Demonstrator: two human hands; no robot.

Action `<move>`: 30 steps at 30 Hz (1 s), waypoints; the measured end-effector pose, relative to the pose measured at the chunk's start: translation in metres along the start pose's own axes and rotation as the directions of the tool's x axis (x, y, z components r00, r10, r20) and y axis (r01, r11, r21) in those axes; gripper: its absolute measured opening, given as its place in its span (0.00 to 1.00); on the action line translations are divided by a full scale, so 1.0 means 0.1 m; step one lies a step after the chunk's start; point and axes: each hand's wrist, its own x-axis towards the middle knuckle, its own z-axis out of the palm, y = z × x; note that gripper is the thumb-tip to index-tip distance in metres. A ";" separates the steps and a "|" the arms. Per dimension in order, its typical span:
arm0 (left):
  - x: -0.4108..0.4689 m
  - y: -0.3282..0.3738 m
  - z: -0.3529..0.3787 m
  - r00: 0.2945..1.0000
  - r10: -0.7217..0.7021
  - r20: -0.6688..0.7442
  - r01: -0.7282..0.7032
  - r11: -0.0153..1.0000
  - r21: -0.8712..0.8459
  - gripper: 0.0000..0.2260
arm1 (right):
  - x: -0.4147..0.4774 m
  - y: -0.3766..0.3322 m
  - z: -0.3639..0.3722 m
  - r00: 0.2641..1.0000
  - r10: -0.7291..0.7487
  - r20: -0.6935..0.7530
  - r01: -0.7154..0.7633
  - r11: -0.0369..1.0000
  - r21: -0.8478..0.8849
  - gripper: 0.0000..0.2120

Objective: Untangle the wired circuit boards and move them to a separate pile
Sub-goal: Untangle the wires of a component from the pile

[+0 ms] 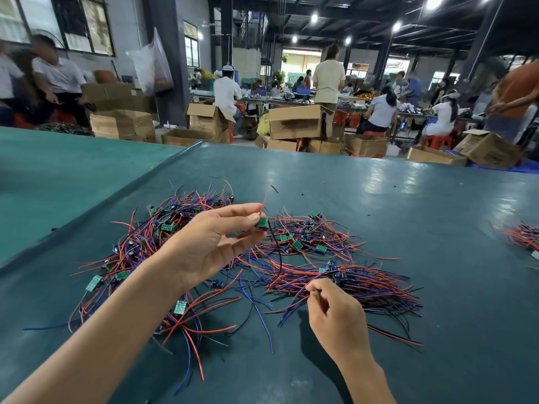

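glossy teal table (pixel 379 199), brown cardboard boxes (pixel 294 121)

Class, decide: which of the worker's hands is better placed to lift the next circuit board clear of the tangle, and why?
Left, probably. The left hand pinches a green circuit board raised above the wire tangle, while the right hand sits low, pinching wires.

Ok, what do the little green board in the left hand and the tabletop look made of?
Green board: probably rigid laminate with a matte green coating, judging by its flat shape and square edges. Tabletop: likely a rubber or vinyl mat with a semi-gloss finish; the ceiling lights reflect softly in it.
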 end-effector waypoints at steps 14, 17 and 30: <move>1.42 -0.38 0.27 0.960 -0.162 -0.228 0.161 0.987 -0.026 0.03 | 0.02 0.03 0.02 0.998 0.024 0.055 -0.024 1.000 0.000 0.10; 1.41 -0.45 -0.07 0.956 0.184 -0.228 0.077 0.594 0.801 0.07 | 0.02 0.04 0.01 0.999 0.002 0.052 -0.002 1.000 -0.005 0.09; 1.06 0.21 -1.50 0.994 0.030 -0.108 0.110 -0.428 0.897 0.13 | 0.04 0.02 0.01 0.995 0.047 0.083 -0.049 0.999 0.016 0.08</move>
